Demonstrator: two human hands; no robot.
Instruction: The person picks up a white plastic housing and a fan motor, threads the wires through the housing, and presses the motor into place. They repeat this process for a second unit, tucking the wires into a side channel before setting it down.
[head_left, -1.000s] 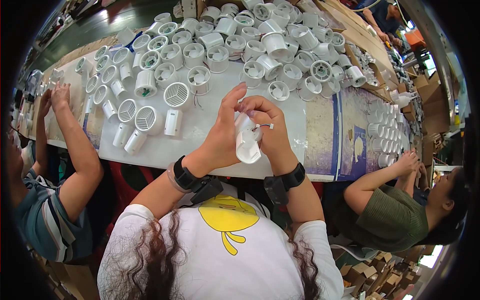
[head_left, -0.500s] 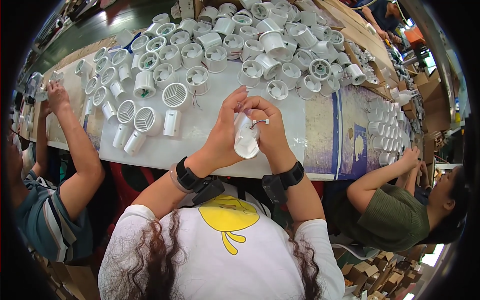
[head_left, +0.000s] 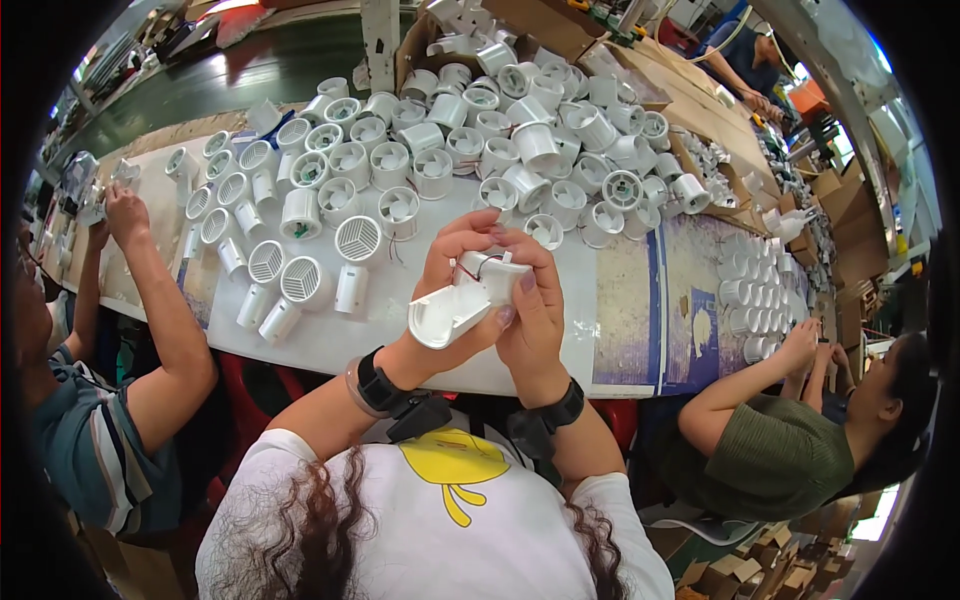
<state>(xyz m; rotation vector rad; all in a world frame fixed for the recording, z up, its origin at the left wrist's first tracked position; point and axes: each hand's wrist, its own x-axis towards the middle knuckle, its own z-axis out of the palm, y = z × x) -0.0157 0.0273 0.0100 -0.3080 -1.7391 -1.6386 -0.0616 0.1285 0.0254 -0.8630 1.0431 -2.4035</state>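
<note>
Over the table's near edge, both my hands are closed round one hollow white plastic handle shell [head_left: 440, 318]. Its open, rounded end points down and to the left. Thin dark and red wires [head_left: 468, 270] show at its upper end. My left hand [head_left: 470, 338] wraps it from the left and beneath. From the right, my right hand [head_left: 533, 325] grips the upper end, thumb pressed on the shell. The fingertips of both hands meet behind it, and what they touch there is partly hidden. Beyond my left hand lies a white grilled fan head with a handle [head_left: 358, 240].
Several white fan housings [head_left: 432, 172] are heaped across the far side of the white table [head_left: 345, 350]. More grilled fan heads [head_left: 302, 280] lie at left. White cups [head_left: 755, 290] stand in rows at right. Co-workers' arms [head_left: 165, 285] reach in from both sides.
The shell has turned in my hands, its open end swinging from facing me to the lower left. My right thumb now lies on its front. The view has tipped slightly upward.
</note>
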